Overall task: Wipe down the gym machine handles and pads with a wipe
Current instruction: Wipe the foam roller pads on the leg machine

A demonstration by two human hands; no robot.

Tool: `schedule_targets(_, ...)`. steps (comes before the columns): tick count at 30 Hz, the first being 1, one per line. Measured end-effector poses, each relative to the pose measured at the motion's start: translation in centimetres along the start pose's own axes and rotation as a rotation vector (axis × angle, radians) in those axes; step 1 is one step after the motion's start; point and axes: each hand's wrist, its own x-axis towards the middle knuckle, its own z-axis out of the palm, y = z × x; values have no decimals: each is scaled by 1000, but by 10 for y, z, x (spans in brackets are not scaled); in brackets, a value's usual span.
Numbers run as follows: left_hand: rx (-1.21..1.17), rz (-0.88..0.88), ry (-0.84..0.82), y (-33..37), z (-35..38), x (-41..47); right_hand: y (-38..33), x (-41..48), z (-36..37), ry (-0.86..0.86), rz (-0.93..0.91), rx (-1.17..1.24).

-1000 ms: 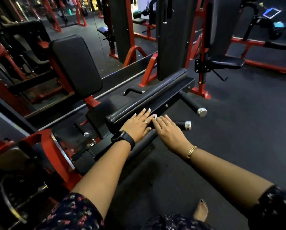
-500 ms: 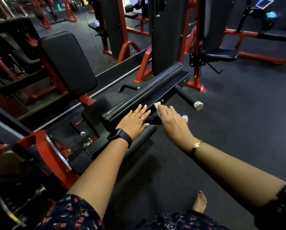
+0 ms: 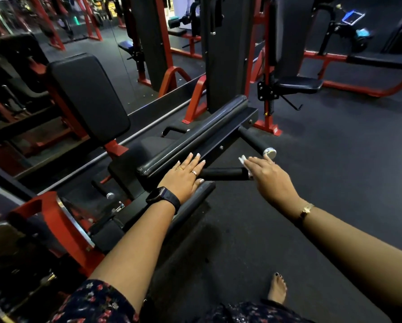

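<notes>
White wipe (image 3: 242, 159) mostly hidden under my right hand (image 3: 268, 177), grip I cannot tell, left hand (image 3: 183, 180) spread flat on black frame (image 3: 228, 139).

Glossy black vinyl on the long pad (image 3: 195, 136), catching light along its edge. Matt, grainy foam on the near handle (image 3: 223, 174); same on the far handle (image 3: 251, 139) at one o'clock from it, capped in polished metal. Thin white wipe (image 3: 242, 159), paper or cloth, hard to tell. Satin red-painted metal frame (image 3: 55, 220) at eight o'clock. Dull, speckled rubber floor (image 3: 335, 171).
</notes>
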Motion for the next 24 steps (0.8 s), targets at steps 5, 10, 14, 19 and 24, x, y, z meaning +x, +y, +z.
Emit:
schedule_targets(5, 43, -2, -22, 1, -1, 1, -52, 36, 15, -97, -187, 97)
schedule_targets(10, 1, -8, -19, 1, -4, -1, -38, 19, 32, -217, -527, -100)
schedule_targets(14, -6, -8, -6, 2, -4, -1, 0, -4, 14, -129, -552, -145)
schedule_targets(19, 23, -11, -5, 2, -2, -1, -35, 24, 8, 157, -33, 101)
schedule_targets(24, 52, -13, -12, 3, -4, -1, -71, 47, 16, -306, -53, 76)
